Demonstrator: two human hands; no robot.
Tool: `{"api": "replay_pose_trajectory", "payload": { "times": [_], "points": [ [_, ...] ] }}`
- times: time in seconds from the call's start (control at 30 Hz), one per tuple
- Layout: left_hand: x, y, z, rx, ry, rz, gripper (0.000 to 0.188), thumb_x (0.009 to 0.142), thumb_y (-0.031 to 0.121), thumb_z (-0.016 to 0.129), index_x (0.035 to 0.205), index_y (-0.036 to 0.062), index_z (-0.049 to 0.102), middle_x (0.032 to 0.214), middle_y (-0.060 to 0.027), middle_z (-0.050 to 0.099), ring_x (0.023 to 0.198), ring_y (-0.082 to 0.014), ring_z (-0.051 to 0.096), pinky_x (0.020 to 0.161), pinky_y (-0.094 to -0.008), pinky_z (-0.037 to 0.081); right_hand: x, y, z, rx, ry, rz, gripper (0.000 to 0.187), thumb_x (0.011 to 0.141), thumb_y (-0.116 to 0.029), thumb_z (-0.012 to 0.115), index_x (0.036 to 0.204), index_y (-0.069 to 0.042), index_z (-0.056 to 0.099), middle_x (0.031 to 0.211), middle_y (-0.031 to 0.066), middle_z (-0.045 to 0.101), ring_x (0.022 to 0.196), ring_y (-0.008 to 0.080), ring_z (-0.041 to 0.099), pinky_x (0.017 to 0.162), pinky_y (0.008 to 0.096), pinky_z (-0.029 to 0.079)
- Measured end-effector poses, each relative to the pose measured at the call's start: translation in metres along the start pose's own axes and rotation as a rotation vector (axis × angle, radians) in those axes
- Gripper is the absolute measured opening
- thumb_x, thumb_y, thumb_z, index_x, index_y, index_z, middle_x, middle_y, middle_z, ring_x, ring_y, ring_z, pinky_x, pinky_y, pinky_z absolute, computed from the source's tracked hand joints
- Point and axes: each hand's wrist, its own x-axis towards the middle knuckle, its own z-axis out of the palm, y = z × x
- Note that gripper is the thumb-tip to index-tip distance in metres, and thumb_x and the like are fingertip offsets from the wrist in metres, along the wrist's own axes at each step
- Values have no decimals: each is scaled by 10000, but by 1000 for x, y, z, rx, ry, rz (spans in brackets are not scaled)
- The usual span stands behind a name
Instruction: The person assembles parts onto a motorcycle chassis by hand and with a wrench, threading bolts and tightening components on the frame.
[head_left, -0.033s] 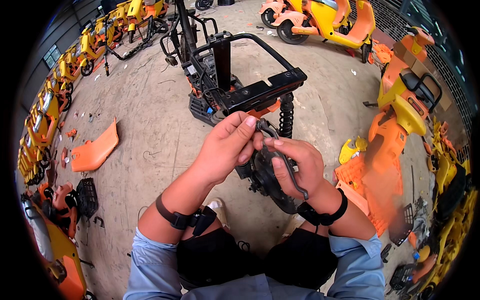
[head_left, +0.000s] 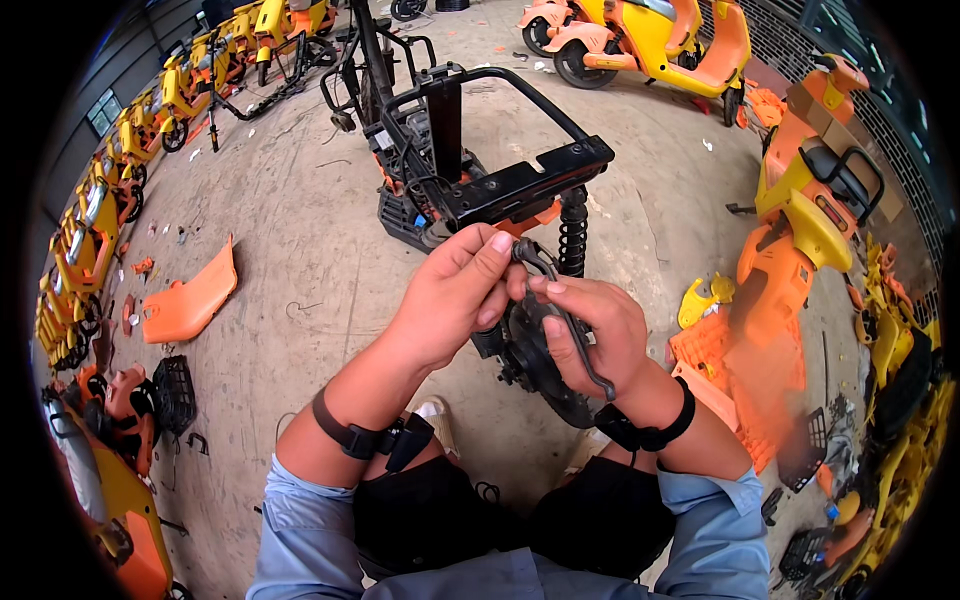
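In front of me I hold a dark, bent metal bar (head_left: 601, 380) with a rounded head; its exact kind I cannot make out. My left hand (head_left: 455, 290) is closed, thumb and fingers pinching near the head. The fingers of my right hand (head_left: 598, 325) curl round the bar's length, and its hooked lower end sticks out past the palm. Just beyond my hands stands a stripped black scooter frame (head_left: 530, 183) with a coil spring shock absorber (head_left: 572, 240). Its rear wheel (head_left: 535, 365) shows below, partly hidden by my right hand.
An orange panel (head_left: 192, 295) and a black basket (head_left: 175, 393) lie on the left floor. Rows of yellow scooters (head_left: 85, 235) line the left side. At right are a yellow-orange scooter (head_left: 800, 195), orange panels (head_left: 710, 350) and piled yellow parts (head_left: 895, 400).
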Motion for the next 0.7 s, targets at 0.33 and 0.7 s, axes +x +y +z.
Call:
{"api": "replay_pose_trajectory", "payload": {
  "times": [0.33, 0.7],
  "points": [
    [-3, 5, 0, -77, -88, -60, 280, 1140, 310, 458, 1011, 80, 552, 756, 14, 512, 528, -33, 380, 457, -191, 300, 0, 2, -2, -27, -49, -98, 416, 846, -35, 754, 1240, -84, 629, 1110, 118, 740, 865, 281, 738, 669, 345, 532],
    [-2, -2, -5, -211, -129, -79, 320, 1140, 304, 452, 1137, 33, 622, 740, 25, 476, 524, -34, 384, 448, -189, 311, -1, 6, -1, 175, -24, -8, 363, 871, -33, 745, 1221, -72, 656, 1035, 160, 701, 848, 331, 708, 710, 385, 576]
  ]
}}
